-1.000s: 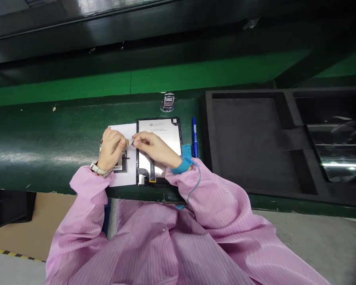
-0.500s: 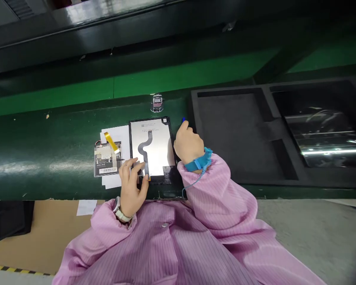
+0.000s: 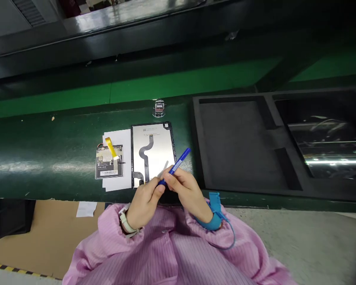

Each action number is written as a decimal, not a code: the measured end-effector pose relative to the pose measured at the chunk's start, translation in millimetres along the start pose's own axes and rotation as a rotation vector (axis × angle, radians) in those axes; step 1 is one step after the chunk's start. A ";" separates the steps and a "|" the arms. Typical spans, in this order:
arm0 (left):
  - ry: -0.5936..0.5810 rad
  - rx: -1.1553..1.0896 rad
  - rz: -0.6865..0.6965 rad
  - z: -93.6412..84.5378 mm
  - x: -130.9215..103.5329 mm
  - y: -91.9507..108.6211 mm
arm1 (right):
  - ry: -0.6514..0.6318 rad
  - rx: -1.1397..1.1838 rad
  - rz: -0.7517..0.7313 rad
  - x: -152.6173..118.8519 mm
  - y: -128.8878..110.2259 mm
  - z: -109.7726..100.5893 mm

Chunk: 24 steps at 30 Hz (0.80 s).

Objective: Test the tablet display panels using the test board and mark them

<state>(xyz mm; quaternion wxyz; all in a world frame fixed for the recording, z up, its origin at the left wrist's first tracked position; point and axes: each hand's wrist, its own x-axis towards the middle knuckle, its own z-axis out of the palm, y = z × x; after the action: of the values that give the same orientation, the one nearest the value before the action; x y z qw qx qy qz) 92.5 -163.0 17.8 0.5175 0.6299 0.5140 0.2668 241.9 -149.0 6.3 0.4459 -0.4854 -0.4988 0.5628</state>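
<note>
Both hands closed on blue plastic marker pen [image 3: 180, 161]: left hand [image 3: 144, 202] pinches lower end, right hand [image 3: 188, 190] grips barrel. Pen tilted, over near edge of flat silver display panel with black frame [image 3: 161, 146]. Cap on or off: can't tell, fingers cover that end.

Risks, my guess: a slip while pulling at the pen could drop it and scratch or ink the glossy metallic back; a low wrist could snag the dark grey S-curved ribbon cable [image 3: 146, 170].

Materials: thin square black circuit board [image 3: 109, 163] with shiny yellow flex strip [image 3: 110, 147], partly on smooth white paper [image 3: 127, 150]. Right: matte black foam tray [image 3: 201, 150], rectangular recesses. Chrome rounded counter [image 3: 159, 107] beyond panel.
</note>
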 end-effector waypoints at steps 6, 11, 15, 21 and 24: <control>-0.282 -0.597 -0.221 -19.8 -21.0 7.0 | 0.108 0.189 -0.024 -11.2 -17.1 4.9; -0.292 -0.742 -0.294 -39.8 -41.0 -8.4 | 0.525 0.257 -0.173 1.6 -20.5 -17.0; 0.160 -0.393 -0.154 -38.4 -42.5 -24.4 | 0.163 -0.080 -0.061 4.8 7.4 -5.4; 0.254 -0.150 -0.130 -26.1 -33.8 -33.2 | 0.187 -0.175 -0.024 6.0 37.3 10.3; 0.287 -0.107 -0.121 -23.6 -32.9 -34.2 | 0.165 -0.189 -0.021 7.7 34.9 8.2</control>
<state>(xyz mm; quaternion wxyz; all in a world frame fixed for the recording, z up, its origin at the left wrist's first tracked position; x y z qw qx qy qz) 48.5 -186.7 0.1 0.4869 0.5247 0.6047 0.3493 232.1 -146.1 -28.9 0.4437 -0.5643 -0.5164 0.4669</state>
